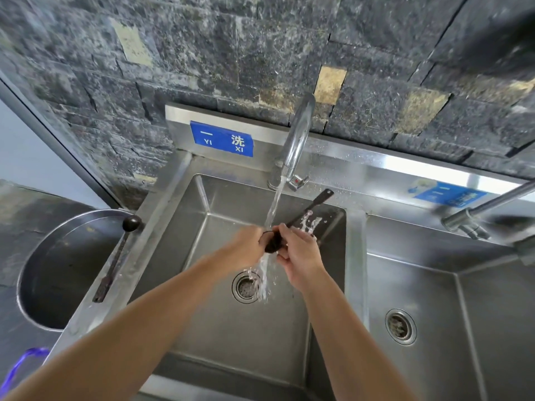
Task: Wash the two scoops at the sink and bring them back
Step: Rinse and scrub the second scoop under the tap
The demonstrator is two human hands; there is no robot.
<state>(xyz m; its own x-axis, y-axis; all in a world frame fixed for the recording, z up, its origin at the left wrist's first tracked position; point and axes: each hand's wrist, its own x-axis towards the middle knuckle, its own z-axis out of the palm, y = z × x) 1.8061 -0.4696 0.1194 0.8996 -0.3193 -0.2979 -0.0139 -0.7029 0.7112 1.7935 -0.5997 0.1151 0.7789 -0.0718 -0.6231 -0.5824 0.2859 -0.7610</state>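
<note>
Over the left steel sink basin [202, 198] I hold a dark long-handled scoop [311, 208] under running water from the tap [298, 134]. Its bowl sits between both hands and its handle points up and to the right. My right hand [301, 256] grips the scoop near the bowl. My left hand [246, 244] presses against the bowl, its fingers wrapped on it. Water splashes off the scoop and falls to the drain [246, 286]. A second dark scoop [115, 256] lies on the sink's left rim, its round bowl at the far end.
A large round metal pot [58, 285] stands left of the sink. A second basin [463, 314] with its own drain lies to the right, with another tap [477, 215] above it. A dark stone wall rises behind. A blue loop [20, 369] shows at the lower left.
</note>
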